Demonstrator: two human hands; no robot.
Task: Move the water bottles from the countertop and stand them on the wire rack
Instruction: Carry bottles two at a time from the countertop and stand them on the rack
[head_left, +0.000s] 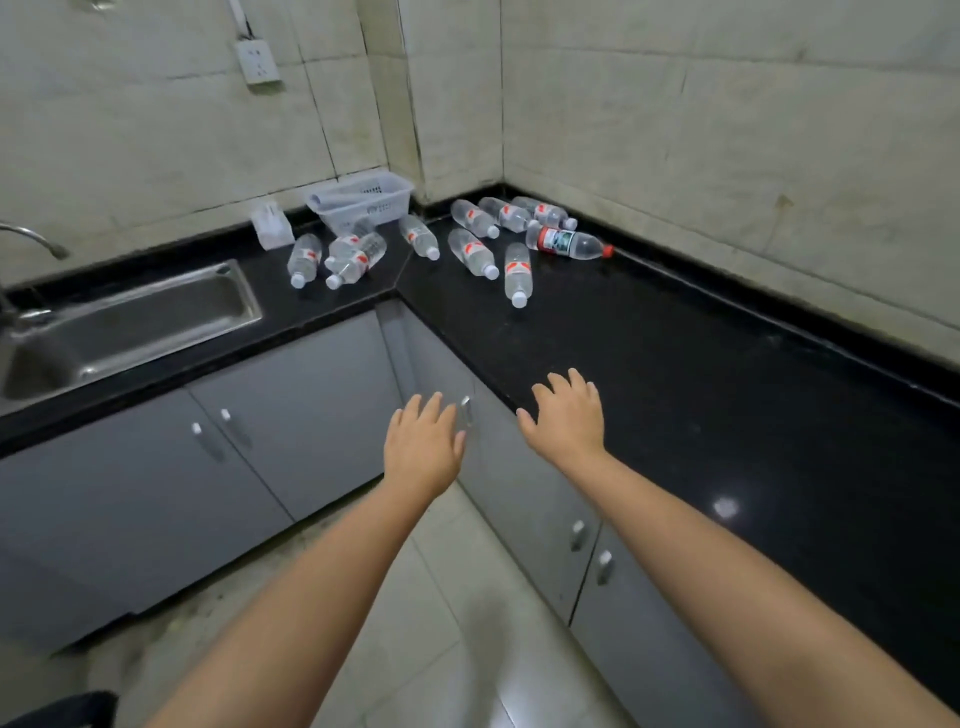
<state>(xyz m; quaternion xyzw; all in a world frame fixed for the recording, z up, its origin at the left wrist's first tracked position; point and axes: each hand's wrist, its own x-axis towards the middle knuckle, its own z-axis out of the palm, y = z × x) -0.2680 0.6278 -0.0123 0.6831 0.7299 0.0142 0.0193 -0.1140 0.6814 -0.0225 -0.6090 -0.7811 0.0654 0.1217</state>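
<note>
Both arms stretched forward, nothing held. Left hand (423, 449) palm down, fingers straight and loose, in front of the cabinet doors (291, 436). Right hand (566, 421) palm down, fingers spread wide, over the counter (727, 405) front edge; cannot tell if it touches. Bottles (472, 252) all lying on their sides in the far counter corner, well apart from both hands, most white-capped with red labels. One red-capped bottle (569, 243) near the right wall. White basket (361, 200) behind them by the back wall. Sink (130, 327) left, faucet (36, 241) above it.
</note>
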